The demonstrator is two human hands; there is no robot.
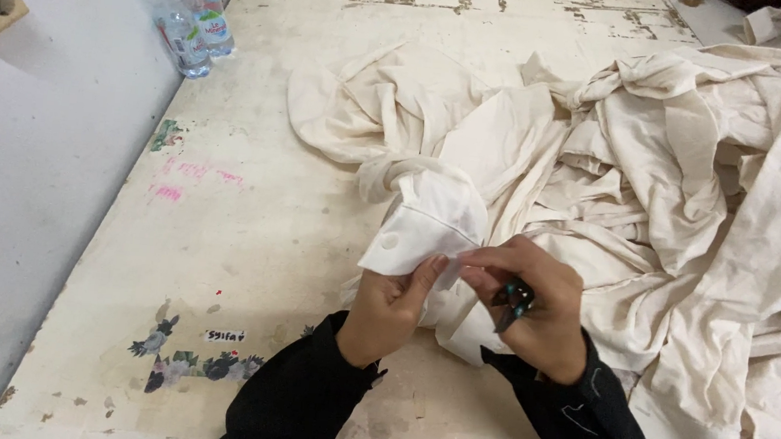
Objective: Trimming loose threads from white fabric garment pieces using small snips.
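Two hands meet over a cream cuff (pixel 423 222) at the near edge of the worn tabletop (pixel 248 235). The cuff is pale, stiff and folded, with one button, its long axis slanting from lower left to upper right. The left hand (pixel 389 306) pinches its lower edge; the right hand (pixel 534 303) is closed on small teal snips (pixel 515 301), fingertips touching the cloth. Crumpled cream garments (pixel 694 199) lie heaped behind.
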